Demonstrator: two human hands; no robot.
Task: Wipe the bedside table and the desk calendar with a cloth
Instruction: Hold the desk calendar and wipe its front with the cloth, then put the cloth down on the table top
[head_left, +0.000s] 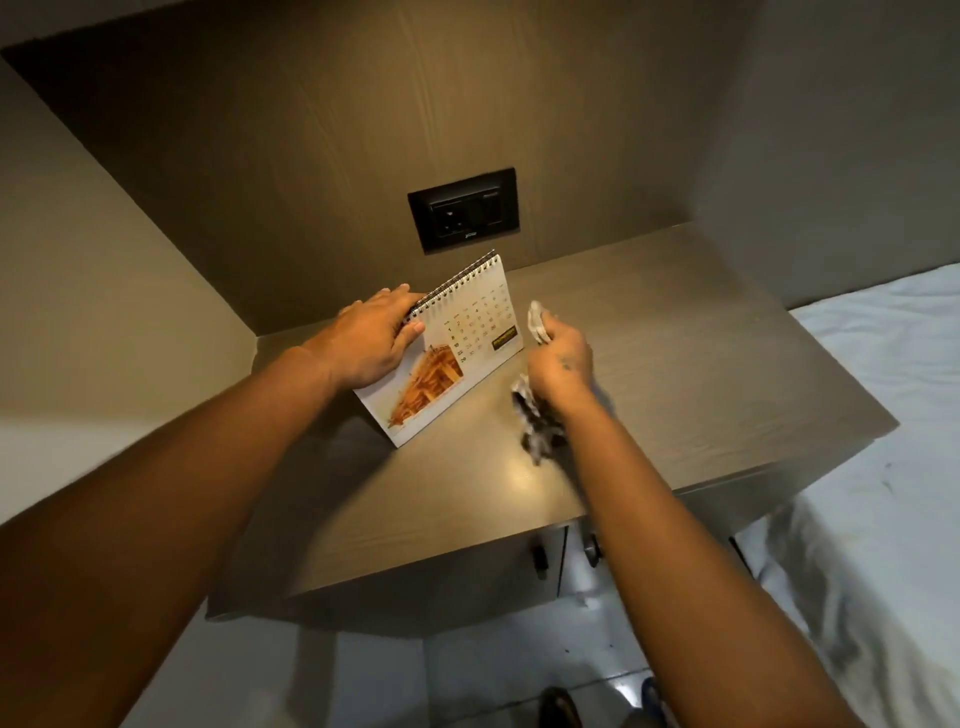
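Observation:
A white spiral-bound desk calendar (470, 332) with an orange picture stands tilted on the grey-brown bedside table (675, 364). My left hand (371, 338) grips its top left corner, fingers over the spiral and thumb on the front page. Just right of the calendar, my right hand (563, 358) is closed on a crumpled grey-white cloth (537, 325). One end of the cloth sticks up above the fist and the other hangs blurred below it, near the tabletop.
A black socket plate (464, 209) is set in the wood panel behind the table. A bed with a white sheet (893, 415) borders the table on the right. Cabinet doors with dark knobs (590, 552) sit under the tabletop, tiled floor below.

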